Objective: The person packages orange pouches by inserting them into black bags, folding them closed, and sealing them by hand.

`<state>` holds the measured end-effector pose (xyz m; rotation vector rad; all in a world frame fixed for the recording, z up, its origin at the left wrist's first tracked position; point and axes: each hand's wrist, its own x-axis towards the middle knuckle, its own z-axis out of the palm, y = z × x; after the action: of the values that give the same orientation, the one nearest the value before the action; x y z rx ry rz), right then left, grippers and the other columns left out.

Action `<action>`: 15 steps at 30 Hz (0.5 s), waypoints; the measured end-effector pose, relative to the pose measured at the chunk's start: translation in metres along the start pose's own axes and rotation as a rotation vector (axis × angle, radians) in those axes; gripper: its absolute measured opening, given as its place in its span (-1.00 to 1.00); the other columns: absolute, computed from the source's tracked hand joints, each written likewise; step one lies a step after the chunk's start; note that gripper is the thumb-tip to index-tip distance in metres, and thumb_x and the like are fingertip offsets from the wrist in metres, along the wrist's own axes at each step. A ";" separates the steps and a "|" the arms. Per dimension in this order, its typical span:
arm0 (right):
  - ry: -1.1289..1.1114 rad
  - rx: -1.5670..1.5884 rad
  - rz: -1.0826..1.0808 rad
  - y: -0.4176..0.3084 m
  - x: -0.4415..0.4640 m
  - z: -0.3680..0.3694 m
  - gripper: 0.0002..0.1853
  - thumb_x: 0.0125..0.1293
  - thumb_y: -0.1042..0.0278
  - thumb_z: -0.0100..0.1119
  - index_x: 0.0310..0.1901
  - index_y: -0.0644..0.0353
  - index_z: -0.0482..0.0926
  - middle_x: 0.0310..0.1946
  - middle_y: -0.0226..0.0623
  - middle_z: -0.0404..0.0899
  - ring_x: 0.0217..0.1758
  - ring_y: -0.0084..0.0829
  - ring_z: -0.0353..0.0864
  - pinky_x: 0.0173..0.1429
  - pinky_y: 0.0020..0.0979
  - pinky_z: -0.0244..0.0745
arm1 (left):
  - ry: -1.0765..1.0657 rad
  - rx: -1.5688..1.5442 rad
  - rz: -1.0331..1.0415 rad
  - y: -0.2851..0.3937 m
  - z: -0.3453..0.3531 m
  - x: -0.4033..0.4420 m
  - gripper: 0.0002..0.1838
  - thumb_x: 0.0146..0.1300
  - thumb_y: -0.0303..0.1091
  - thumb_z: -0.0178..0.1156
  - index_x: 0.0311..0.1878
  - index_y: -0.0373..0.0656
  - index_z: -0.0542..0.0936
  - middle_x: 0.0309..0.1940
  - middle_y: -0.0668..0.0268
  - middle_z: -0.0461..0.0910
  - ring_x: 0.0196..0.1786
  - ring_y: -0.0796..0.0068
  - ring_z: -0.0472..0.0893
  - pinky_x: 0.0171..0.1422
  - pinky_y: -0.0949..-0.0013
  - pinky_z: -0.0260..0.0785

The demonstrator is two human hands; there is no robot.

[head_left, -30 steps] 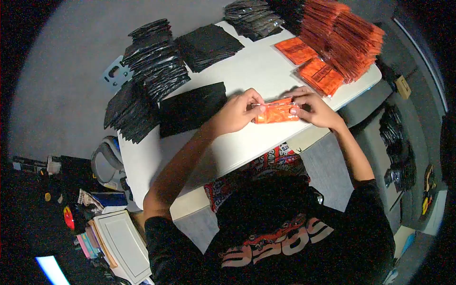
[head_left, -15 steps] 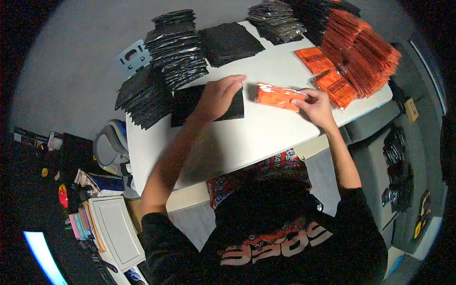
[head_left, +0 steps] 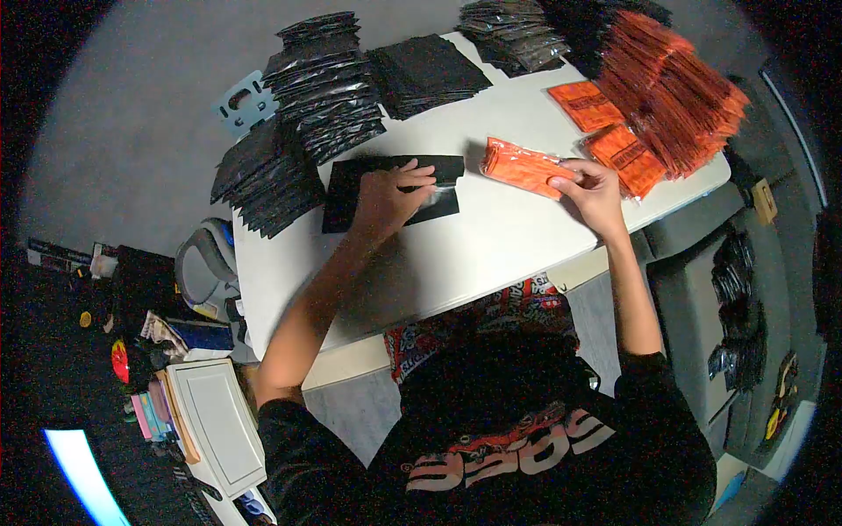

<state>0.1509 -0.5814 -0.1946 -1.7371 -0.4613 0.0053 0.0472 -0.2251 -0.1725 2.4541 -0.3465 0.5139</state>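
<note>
My right hand point(head_left: 595, 195) grips the near right end of an orange packet in clear plastic point(head_left: 522, 167), thumb on top, held just above the white table. My left hand point(head_left: 392, 200) rests on a flat black plastic bag point(head_left: 346, 213), its fingers stretched out across the bag and pointing right. A shiny crease shows in the bag by the fingertips. Two more orange packets point(head_left: 624, 159) lie beyond my right hand, beside a tall leaning stack of orange packets point(head_left: 671, 92).
Stacks of black bags point(head_left: 324, 88) stand along the table's far left side, with a flatter black stack point(head_left: 425, 77) behind. Dark packets in clear plastic point(head_left: 510, 37) are piled at the back. A grey chair point(head_left: 203, 270) and a white cabinet point(head_left: 215, 427) are at the left.
My left hand has come down onto the black bag, and the bag's upper edge has shifted and creased. The orange packet in my right hand has tilted and moved slightly right.
</note>
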 end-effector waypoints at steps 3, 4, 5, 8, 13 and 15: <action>0.009 0.048 -0.076 0.001 0.000 0.001 -0.72 0.18 0.39 0.64 -0.10 0.26 0.80 -0.47 -0.70 0.42 -0.40 -0.76 0.28 -0.32 -0.61 0.24 | -0.162 -0.037 -0.087 0.010 -0.005 0.004 -0.74 0.35 -0.28 0.40 0.03 -0.16 0.81 0.16 0.14 0.74 0.37 0.20 0.64 0.53 0.22 0.42; 0.009 0.043 -0.079 0.001 -0.001 0.000 -0.72 0.19 0.39 0.64 -0.09 0.27 0.80 -0.48 -0.70 0.44 -0.41 -0.77 0.30 -0.33 -0.61 0.24 | -0.093 -0.118 -0.161 0.012 -0.001 0.005 -0.76 0.31 -0.30 0.43 -0.02 -0.17 0.82 0.09 0.12 0.77 0.29 0.20 0.69 0.49 0.27 0.45; 0.009 0.038 -0.082 0.000 -0.001 -0.001 -0.71 0.20 0.39 0.63 -0.09 0.28 0.80 -0.48 -0.70 0.46 -0.41 -0.78 0.31 -0.34 -0.61 0.24 | -0.024 -0.199 -0.235 0.014 0.002 0.006 -0.77 0.27 -0.32 0.45 -0.07 -0.19 0.82 0.02 0.10 0.79 0.21 0.21 0.75 0.44 0.32 0.49; 0.027 0.089 -0.063 -0.019 -0.005 0.003 -0.71 0.22 0.39 0.62 -0.08 0.31 0.79 -0.49 -0.69 0.51 -0.42 -0.78 0.34 -0.34 -0.61 0.24 | -0.005 -0.426 -0.362 0.023 0.000 0.008 -0.74 0.30 -0.32 0.43 -0.02 -0.23 0.81 0.05 0.10 0.79 0.23 0.30 0.73 0.46 0.33 0.47; 0.008 0.058 0.005 -0.031 -0.017 0.000 -0.71 0.23 0.38 0.61 -0.08 0.33 0.78 -0.48 -0.64 0.58 -0.40 -0.78 0.40 -0.32 -0.60 0.32 | -0.013 -0.341 -0.309 0.036 -0.009 0.012 -0.72 0.33 -0.32 0.43 0.02 -0.27 0.80 0.08 0.12 0.78 0.25 0.38 0.71 0.46 0.37 0.44; -0.004 0.057 0.000 -0.030 -0.021 -0.001 -0.71 0.23 0.38 0.62 -0.08 0.32 0.78 -0.47 -0.62 0.62 -0.38 -0.78 0.44 -0.31 -0.60 0.36 | 0.009 -0.393 -0.376 0.046 -0.014 0.013 -0.70 0.33 -0.31 0.43 0.04 -0.29 0.79 0.09 0.14 0.79 0.23 0.41 0.71 0.45 0.39 0.43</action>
<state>0.1225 -0.5844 -0.1716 -1.6816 -0.4599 0.0211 0.0380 -0.2538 -0.1332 2.0650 0.0230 0.2647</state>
